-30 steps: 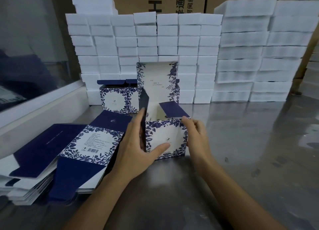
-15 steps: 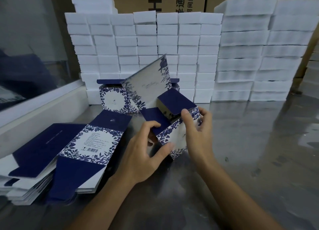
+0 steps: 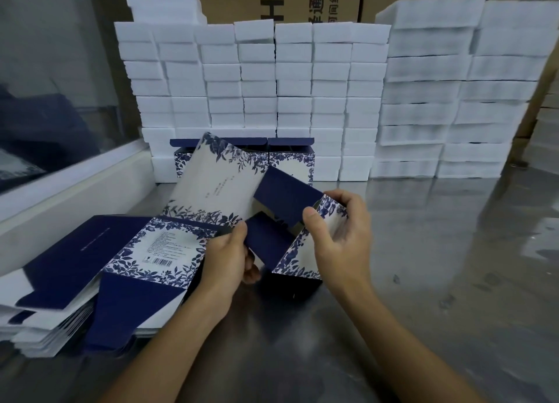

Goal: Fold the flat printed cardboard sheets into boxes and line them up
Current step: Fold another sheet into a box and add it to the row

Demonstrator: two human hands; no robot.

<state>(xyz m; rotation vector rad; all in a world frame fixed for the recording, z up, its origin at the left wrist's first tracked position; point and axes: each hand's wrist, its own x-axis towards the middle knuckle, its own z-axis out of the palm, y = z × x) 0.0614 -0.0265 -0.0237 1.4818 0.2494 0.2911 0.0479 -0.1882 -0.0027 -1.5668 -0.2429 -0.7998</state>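
The half-folded box (image 3: 302, 251) sits tipped over in the middle of the steel table (image 3: 453, 266), held up between both hands. Its long white lid panel with blue leaf print leans away to the far left, and two dark blue flaps stand open at its top. The left hand (image 3: 225, 263) grips the near blue flap, thumb on top and fingers curled beneath. The right hand (image 3: 341, 239) curls round the box's right side, thumb pressed on the printed front near the far flap. To the left lies a stack of flat printed sheets (image 3: 90, 275), the topmost showing a barcode panel. Farther back, two finished boxes (image 3: 290, 154) stand side by side against a wall of white foam blocks (image 3: 302, 79), partly hidden behind the raised lid. Brown cartons (image 3: 302, 0) rise behind the foam.
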